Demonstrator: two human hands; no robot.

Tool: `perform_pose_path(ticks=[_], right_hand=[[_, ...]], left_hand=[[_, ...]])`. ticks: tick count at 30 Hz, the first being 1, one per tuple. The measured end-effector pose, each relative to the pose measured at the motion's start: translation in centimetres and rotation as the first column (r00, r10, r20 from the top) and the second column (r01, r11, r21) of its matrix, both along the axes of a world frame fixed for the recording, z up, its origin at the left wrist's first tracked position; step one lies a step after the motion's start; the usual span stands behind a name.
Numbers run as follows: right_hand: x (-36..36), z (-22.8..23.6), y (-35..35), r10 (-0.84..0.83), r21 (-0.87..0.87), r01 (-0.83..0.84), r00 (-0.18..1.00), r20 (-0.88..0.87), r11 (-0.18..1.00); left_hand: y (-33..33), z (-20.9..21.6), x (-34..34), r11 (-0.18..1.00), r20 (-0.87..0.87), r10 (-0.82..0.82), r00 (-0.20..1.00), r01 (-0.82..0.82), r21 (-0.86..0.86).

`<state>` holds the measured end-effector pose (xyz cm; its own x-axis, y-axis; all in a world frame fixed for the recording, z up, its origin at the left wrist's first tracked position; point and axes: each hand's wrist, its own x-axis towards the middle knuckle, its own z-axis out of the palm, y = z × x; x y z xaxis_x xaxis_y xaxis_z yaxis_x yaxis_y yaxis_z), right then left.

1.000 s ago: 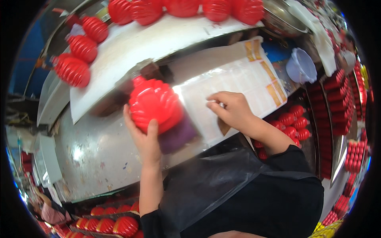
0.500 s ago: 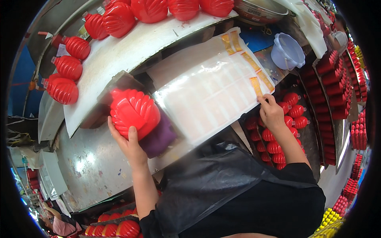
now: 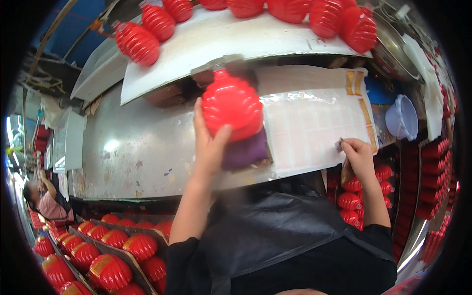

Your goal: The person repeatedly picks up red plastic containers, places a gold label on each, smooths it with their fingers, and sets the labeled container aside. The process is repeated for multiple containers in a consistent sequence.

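A red ribbed plastic bottle with a clear neck is tilted up in my left hand, fingers at its left side and thumb across its lower front. Below it, a folded purple cloth lies on the metal table. My right hand is closed in a pinch over the right part of a glossy label sheet. From its fingers hangs a thin brownish-gold label, partly hidden by the hand. A small dark blurred bit shows at the fingertips. Gold labels remain along the sheet's right edge.
Several red bottles line a raised white board at the back. A pale blue bucket stands right, near a metal basin. Trays of red bottles sit lower left, with more at right. A person is far left.
The view has swung left, so the table's left side and the lower-left trays show more. My right hand has lifted a gold label off the sheet. My left hand still holds the bottle, now more upright.
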<state>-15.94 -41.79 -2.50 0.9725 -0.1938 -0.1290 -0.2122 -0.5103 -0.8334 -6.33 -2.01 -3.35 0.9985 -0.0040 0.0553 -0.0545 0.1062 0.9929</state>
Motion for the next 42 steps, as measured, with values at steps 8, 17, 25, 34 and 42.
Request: perform_pose_path(ticks=[8, 17, 25, 34, 42], right_hand=[[12.2, 8.8, 12.9, 0.43, -0.032, -0.453, 0.818, 0.381, 0.891], [14.5, 8.6, 19.6, 0.938, -0.884, -0.314, 0.144, 0.316, 0.346], [12.5, 6.6, 18.5, 0.96, -0.945, -0.169, 0.072, 0.272, 0.281], [15.3, 6.0, 18.8, 0.68, -0.495, -0.467, 0.539, 0.497, 0.733], [16.2, 5.9, 19.8, 0.656, -0.477, -0.459, 0.612, 0.441, 0.749]], left_hand=[[0.5, 1.4, 0.4, 0.984, 0.018, 0.01, 1.0, -0.013, 0.176], [0.5, 3.8, 4.8, 0.946, 0.145, 0.064, 0.987, -0.107, 0.308], [0.1, 2.6, 5.5, 0.906, 0.259, 0.083, 0.962, -0.181, 0.382], [1.4, 3.6, 3.5, 0.65, 0.527, -0.186, 0.829, -0.298, 0.699], [1.2, 3.9, 4.4, 0.594, 0.419, -0.247, 0.874, -0.205, 0.778]])
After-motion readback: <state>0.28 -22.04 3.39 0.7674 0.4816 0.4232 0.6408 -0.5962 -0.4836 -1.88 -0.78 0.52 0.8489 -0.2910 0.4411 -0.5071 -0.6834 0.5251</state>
